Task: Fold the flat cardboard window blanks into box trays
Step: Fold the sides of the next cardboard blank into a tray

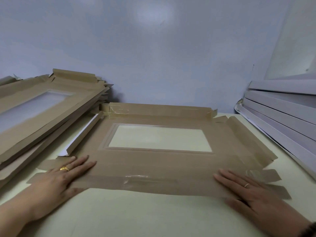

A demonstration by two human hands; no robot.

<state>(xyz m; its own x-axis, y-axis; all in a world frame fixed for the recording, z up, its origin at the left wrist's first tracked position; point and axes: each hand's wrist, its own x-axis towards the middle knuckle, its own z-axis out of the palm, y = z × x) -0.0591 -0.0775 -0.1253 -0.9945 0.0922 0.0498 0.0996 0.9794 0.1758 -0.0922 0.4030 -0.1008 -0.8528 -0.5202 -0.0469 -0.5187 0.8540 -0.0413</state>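
A brown cardboard window blank [153,166] lies flat on the pale table [136,216], its clear window in the middle. Its left flap [83,132] stands partly folded up, white inside showing. The far flap and right flap lie nearly flat. My left hand [61,177] rests flat with straight fingers on the blank's near left corner. My right hand [248,190] lies flat on the near right corner, fingers straight, thumb under the blank's near edge.
A leaning stack of several brown window blanks [42,113] fills the left side. A stack of white folded trays [282,113] stands at the right. A grey-white wall [153,57] closes the back.
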